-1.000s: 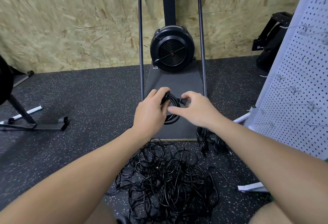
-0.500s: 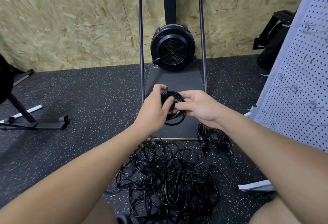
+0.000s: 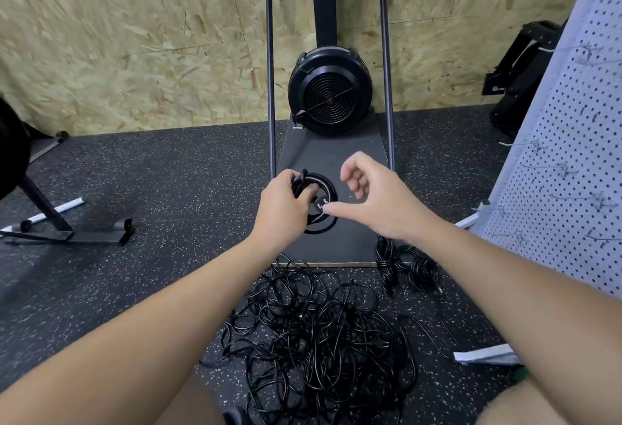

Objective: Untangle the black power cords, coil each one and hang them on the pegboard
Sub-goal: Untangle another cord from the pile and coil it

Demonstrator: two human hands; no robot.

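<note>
Gripping a small coiled cord in the left hand, fingers wrapped round the left side of the loop, so that hand is clamped on it. The coil faces the camera pretty much flat-on, ring upright, held out over the dark base plate of the fan machine. Its plug sits across the middle of the ring with the metal prongs catching light, pointing roughly right and toward me.

Right hand is just beside it, fingers loosely curled with a gap between them and the thumb. The thumb tip looks like it's touching the plug end, hard to say for sure, and nothing's actually gripped in it.

Big tangled pile of cords is on the speckled floor between the forearms, and a couple of already bundled cords lie near the plate's front right corner. Pegboard with hooks stands on the right.

No readable writing or brand anywhere.
</note>
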